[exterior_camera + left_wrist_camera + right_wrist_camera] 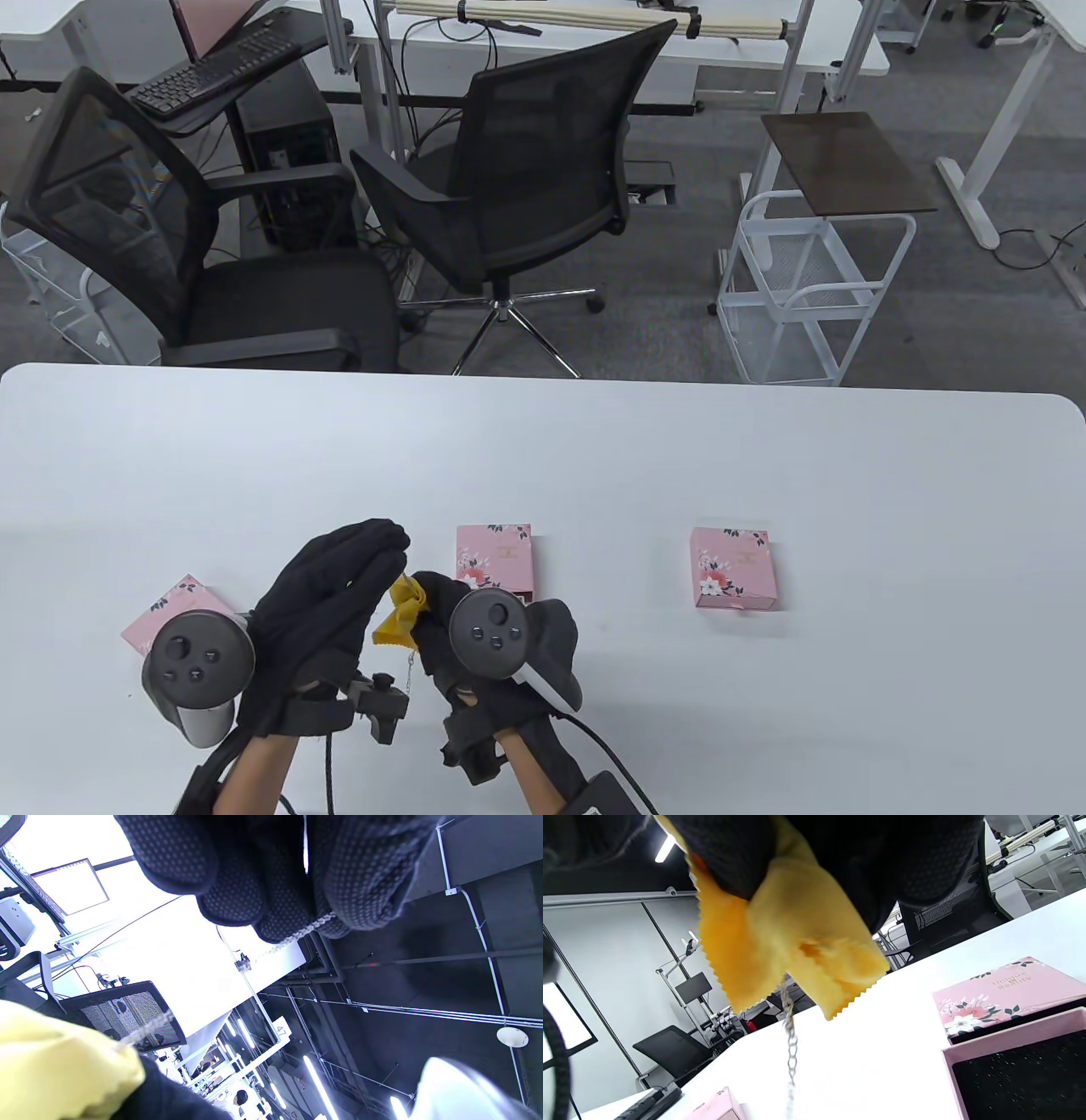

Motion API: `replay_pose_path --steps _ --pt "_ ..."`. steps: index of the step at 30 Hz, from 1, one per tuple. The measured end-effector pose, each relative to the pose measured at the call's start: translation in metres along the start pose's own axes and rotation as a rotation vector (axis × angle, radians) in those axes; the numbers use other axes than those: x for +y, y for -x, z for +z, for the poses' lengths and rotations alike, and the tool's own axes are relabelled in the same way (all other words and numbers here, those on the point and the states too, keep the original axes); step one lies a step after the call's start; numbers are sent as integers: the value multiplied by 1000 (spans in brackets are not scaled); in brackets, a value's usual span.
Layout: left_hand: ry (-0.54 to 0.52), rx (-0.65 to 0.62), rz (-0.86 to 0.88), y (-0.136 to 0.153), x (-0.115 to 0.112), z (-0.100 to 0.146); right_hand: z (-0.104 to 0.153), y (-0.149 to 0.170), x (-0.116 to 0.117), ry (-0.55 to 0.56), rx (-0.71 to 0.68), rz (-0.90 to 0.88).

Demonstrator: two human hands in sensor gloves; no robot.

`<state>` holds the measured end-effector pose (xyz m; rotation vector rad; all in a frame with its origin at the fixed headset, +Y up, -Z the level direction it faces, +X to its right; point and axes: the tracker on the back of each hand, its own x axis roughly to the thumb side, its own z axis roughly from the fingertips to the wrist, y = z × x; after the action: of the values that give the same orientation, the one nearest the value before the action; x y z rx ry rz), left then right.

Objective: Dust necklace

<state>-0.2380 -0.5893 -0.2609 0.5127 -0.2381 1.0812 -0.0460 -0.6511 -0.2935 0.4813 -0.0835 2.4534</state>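
Three pink floral cardboard boxes are seen near the white table's (764, 458) front edge: one (174, 607) behind the left hand (327, 628), one (495, 562), drawer open, just beyond the right hand (501, 645), one (734, 567) well apart rightward. Far half lies bare. Thin silver chain necklace (791, 1052) is pinched by left fingertips (292, 904) and gripped inside a folded yellow cloth (793, 942) by the right hand, its loose end hanging vertically above the table

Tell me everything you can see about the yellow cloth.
The yellow cloth is small, soft-looking fabric with zigzag-cut edges, bunched and folded, held above the table. The right hand pinches it, wrapped around the silver necklace chain, which hangs out below. The left hand sits just beside it, holding the chain's other end.
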Motion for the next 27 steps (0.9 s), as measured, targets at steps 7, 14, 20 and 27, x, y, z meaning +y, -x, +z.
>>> replay_pose_path --steps 7,14,20,27 --pt "-3 -1 23 0 -1 0 -1 4 9 -7 33 52" --pt "-5 3 55 2 2 -1 -5 6 19 -71 32 90" --pt "-20 16 100 3 9 -1 -5 7 20 -70 34 72" --pt "-18 5 113 0 11 -1 -3 3 18 -52 18 94"
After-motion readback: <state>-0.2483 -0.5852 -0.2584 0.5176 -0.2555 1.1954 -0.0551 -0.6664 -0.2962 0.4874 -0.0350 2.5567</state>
